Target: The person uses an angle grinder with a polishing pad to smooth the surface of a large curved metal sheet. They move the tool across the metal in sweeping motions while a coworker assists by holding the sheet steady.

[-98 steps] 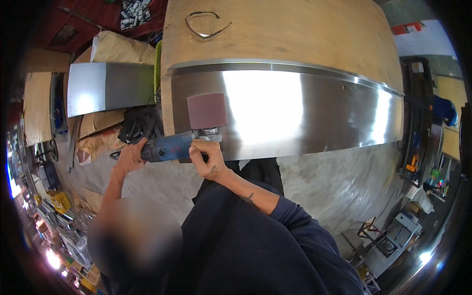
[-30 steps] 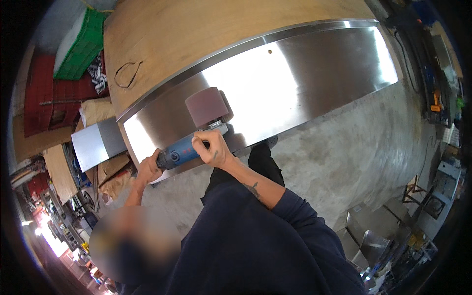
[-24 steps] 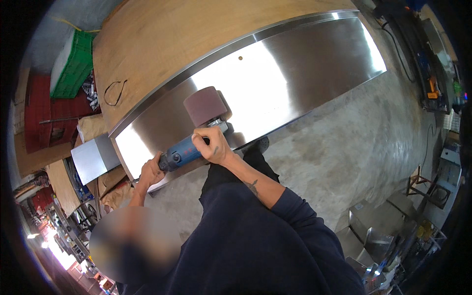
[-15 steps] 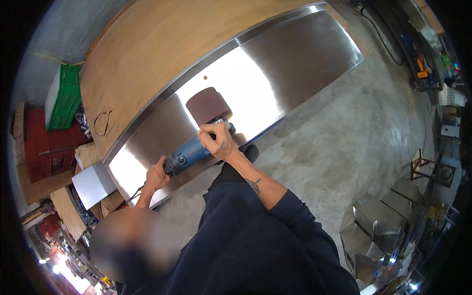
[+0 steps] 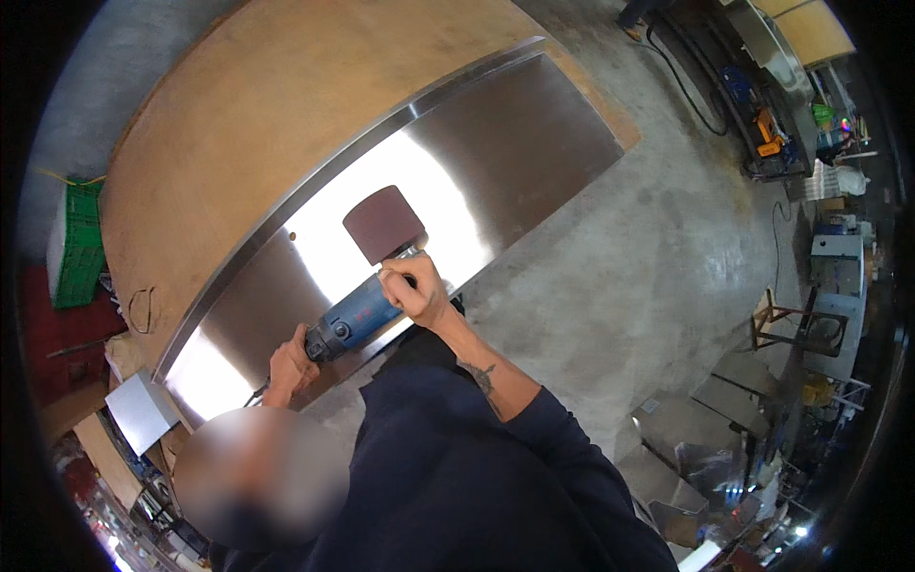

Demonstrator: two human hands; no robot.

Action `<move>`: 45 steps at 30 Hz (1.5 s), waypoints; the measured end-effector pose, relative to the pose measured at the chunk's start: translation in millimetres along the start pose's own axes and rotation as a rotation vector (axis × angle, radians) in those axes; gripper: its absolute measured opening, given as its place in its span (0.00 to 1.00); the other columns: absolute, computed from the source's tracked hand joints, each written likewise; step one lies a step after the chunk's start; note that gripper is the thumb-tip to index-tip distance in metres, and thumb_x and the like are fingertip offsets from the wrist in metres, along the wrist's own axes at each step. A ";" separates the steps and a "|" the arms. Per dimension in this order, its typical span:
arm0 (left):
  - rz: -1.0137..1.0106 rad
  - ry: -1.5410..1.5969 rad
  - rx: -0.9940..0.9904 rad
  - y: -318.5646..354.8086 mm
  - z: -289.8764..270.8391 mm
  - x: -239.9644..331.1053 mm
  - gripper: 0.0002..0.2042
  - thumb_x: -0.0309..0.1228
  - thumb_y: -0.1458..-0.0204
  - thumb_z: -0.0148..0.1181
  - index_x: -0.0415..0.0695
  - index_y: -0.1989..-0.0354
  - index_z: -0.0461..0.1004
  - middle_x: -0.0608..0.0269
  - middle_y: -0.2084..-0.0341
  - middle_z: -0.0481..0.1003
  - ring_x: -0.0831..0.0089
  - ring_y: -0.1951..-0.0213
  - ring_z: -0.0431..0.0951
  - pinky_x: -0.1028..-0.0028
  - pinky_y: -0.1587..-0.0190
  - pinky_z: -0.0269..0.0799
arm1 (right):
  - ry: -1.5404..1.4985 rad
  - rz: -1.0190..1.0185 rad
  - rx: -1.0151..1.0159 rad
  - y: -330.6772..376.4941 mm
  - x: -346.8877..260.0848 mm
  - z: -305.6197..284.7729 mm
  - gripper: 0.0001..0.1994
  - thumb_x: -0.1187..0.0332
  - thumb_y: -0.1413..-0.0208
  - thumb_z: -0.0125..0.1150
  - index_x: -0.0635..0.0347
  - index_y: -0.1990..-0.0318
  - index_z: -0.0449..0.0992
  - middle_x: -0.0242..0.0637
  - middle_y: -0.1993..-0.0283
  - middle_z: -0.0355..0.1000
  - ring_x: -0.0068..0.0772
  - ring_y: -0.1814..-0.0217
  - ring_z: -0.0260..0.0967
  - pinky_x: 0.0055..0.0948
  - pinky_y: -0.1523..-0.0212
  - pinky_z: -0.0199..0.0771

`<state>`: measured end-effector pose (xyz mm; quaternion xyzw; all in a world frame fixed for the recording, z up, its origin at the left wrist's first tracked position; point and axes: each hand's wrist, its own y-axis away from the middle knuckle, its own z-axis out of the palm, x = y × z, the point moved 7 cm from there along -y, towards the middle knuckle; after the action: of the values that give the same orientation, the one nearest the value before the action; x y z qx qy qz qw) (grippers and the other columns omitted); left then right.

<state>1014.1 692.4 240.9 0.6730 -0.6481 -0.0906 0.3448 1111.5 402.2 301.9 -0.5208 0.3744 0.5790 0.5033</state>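
Left hand [image 5: 289, 360] grips the rear of the blue sander [image 5: 357, 315], steadying it; right hand [image 5: 412, 292] wraps the front, pressing the maroon drum [image 5: 384, 223] flat onto the steel sheet [image 5: 419, 205] lying on the wooden bench [image 5: 276, 105].

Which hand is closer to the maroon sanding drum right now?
Right. The right hand grips the blue polisher just behind the maroon sanding drum; the left hand holds the tool's rear end, farther away.
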 end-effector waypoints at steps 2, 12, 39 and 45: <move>0.009 -0.011 -0.018 -10.0 -2.4 31.9 0.26 0.22 0.61 0.61 0.45 0.48 0.68 0.36 0.68 0.79 0.30 0.57 0.80 0.42 0.56 0.72 | -0.020 0.023 0.029 -2.9 -7.1 -30.3 0.18 0.72 0.40 0.49 0.62 0.84 0.64 0.30 0.85 0.63 0.20 0.82 0.57 0.27 0.79 0.56; 0.053 -0.111 0.007 -76.8 7.8 158.6 0.24 0.27 0.56 0.64 0.42 0.47 0.69 0.37 0.67 0.82 0.35 0.59 0.83 0.43 0.55 0.78 | -0.065 0.078 0.048 -36.8 -23.7 -173.9 0.16 0.73 0.42 0.48 0.64 0.83 0.64 0.33 0.84 0.64 0.21 0.81 0.59 0.27 0.77 0.59; 0.050 -0.073 0.043 -204.4 14.3 426.0 0.21 0.29 0.51 0.63 0.41 0.47 0.68 0.37 0.71 0.82 0.36 0.65 0.84 0.44 0.60 0.79 | -0.103 -0.036 0.082 -131.1 -81.2 -449.3 0.18 0.75 0.44 0.50 0.64 0.86 0.61 0.34 0.85 0.61 0.22 0.83 0.60 0.26 0.79 0.57; 0.066 -0.056 0.052 -208.6 12.5 432.8 0.23 0.31 0.50 0.67 0.41 0.46 0.68 0.37 0.70 0.82 0.35 0.63 0.84 0.44 0.59 0.79 | -0.117 0.007 0.060 -129.7 -93.4 -455.9 0.18 0.74 0.40 0.49 0.65 0.84 0.64 0.37 0.83 0.62 0.27 0.80 0.58 0.30 0.74 0.60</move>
<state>1238.0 267.2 250.9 0.6571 -0.6815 -0.0811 0.3118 1336.2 -24.8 324.4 -0.4694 0.3633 0.5990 0.5375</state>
